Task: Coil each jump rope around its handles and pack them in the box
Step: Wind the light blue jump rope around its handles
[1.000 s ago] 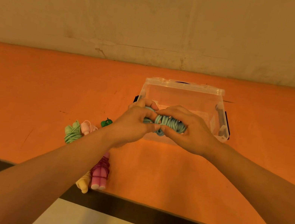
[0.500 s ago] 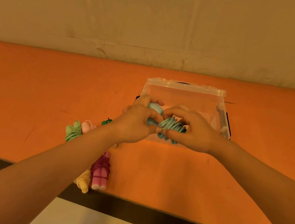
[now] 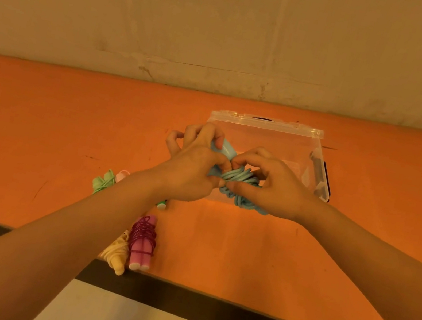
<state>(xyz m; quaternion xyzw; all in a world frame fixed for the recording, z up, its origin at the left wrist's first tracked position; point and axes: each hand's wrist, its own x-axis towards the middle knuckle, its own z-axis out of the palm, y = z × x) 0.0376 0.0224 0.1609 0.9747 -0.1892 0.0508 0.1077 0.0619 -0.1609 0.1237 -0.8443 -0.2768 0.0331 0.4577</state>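
Both hands, left hand (image 3: 190,173) and right hand (image 3: 272,190), clenched on one coiled light-blue jump rope (image 3: 239,184), mid-frame before one clear plastic box (image 3: 266,124); three or four wound ropes lower left, count unclear.

An orange table surface (image 3: 40,129) is spanning the full width of the view. A dark band (image 3: 246,318) is running along its near edge, with a pale floor area (image 3: 119,318) showing below it. A beige wall (image 3: 227,27) is standing directly behind the table, showing faint rectangular outlines and scuff marks. Small dark scratches are marking the table surface.
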